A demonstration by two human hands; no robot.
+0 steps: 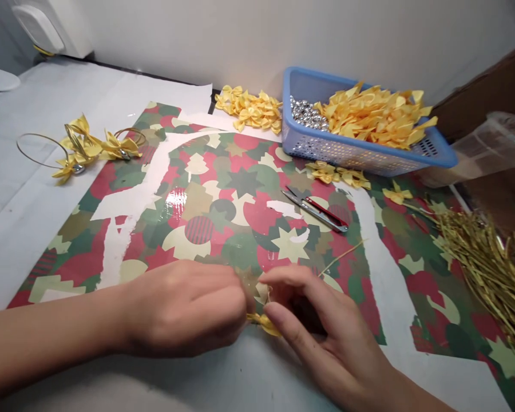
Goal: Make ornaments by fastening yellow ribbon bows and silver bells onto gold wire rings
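Observation:
My left hand [193,309] is closed, knuckles up, at the near edge of the patterned sheet. A yellow ribbon bow [266,325] pokes out from its fingertips; most of it is hidden. My right hand [321,326] curls beside it, thumb and index finger close together around a thin gold cord [341,257]. One end of this cord sticks out behind the right hand, up to the right. The thumb of my right hand lies against the bow. Beyond both hands lies a pair of thread snips [315,210] with a red part.
A blue basket [369,157] holds yellow bows and silver beads [308,114]. More bows [251,109] lie beside it. At left are bows with gold cord loops [79,143]. A bundle of gold cords [489,269] lies right, near a clear plastic container [484,151].

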